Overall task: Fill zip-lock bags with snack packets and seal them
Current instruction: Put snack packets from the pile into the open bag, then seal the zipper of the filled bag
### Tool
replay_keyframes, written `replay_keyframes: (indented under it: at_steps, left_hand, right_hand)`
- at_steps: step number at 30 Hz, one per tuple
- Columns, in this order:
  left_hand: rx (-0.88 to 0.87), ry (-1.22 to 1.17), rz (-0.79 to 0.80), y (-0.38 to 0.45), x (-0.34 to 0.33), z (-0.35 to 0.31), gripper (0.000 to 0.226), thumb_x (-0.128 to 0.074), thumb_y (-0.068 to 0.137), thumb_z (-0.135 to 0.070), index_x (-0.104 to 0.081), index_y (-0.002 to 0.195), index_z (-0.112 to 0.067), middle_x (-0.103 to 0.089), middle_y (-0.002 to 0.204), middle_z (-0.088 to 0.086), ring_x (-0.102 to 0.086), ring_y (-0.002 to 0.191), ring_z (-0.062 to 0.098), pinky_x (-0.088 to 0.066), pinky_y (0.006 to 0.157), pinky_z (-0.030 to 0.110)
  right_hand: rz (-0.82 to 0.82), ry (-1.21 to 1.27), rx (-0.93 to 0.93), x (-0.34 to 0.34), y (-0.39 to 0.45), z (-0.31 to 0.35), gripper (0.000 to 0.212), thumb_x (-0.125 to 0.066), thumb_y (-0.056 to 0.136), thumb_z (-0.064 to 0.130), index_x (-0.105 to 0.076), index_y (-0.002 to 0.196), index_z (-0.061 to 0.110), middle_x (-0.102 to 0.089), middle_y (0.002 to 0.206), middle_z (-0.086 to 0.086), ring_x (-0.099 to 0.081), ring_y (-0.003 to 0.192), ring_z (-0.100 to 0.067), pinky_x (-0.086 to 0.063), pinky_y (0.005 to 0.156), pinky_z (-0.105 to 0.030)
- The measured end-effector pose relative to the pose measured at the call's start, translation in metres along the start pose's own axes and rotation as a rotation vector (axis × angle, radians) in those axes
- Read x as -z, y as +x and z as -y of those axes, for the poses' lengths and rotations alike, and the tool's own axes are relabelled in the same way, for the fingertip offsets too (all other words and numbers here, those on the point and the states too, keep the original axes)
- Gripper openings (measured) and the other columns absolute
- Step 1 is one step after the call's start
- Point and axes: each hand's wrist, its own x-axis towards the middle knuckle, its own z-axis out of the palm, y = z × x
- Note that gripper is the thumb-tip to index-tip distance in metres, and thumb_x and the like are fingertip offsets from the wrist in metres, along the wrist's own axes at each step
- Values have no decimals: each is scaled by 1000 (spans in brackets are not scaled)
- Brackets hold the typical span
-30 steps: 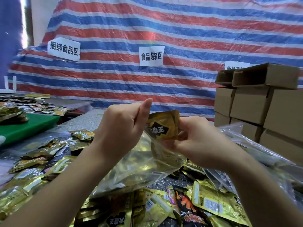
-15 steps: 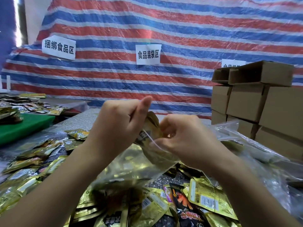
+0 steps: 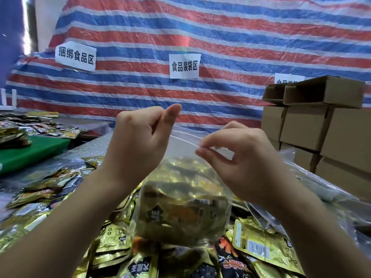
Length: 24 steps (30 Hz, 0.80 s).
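Note:
A clear zip-lock bag (image 3: 184, 207) hangs upright between my hands, its lower half filled with several gold snack packets. My left hand (image 3: 138, 143) grips the bag's top left corner, fingers curled and thumb up. At the top edge on the right, my right hand (image 3: 236, 157) pinches the zip strip between thumb and fingertips. Loose gold and black snack packets (image 3: 259, 245) lie heaped on the table beneath the bag.
Stacked cardboard boxes (image 3: 313, 129) stand at the right. A green board (image 3: 30, 149) with more packets lies at the left. Empty clear bags (image 3: 321, 187) lie at the right. A striped tarp (image 3: 200, 37) with paper signs hangs behind.
The gold packet that my right hand held at the bag's mouth has gone inside. The bag now hangs upright, and both hands hold its top edge, further apart.

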Motion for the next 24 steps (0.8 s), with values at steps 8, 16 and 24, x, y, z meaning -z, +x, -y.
replay_keyframes:
  at_steps: [8, 16, 24]
  left_hand:
    - [396, -395, 269, -6, -13, 13, 29, -64, 82, -49, -59, 105, -34, -67, 71, 3, -66, 62, 12, -56, 58, 29]
    - [598, -667, 176, -10, -24, 8, 29, -59, 88, -35, -70, 79, -10, -66, 63, 0, -60, 57, 9, -48, 53, 19]
    - [397, -599, 111, -6, -17, -15, 34, -50, 94, -41, -68, 78, -17, -65, 66, -2, -59, 59, 8, -45, 54, 18]
  right_hand:
    - [-61, 50, -210, -10, -1, -18, 9, -77, 84, 28, -71, 79, 23, -57, 70, 22, -52, 70, -1, -39, 63, -22]
    - [-159, -77, -241, -9, -1, -21, 38, -52, 90, 55, -60, 101, 20, -55, 80, 12, -52, 69, -2, -46, 57, -27]
    - [-117, -146, -189, 6, 2, -2, 47, -37, 96, 56, -60, 78, 20, -54, 63, 9, -51, 58, -12, -46, 52, -36]
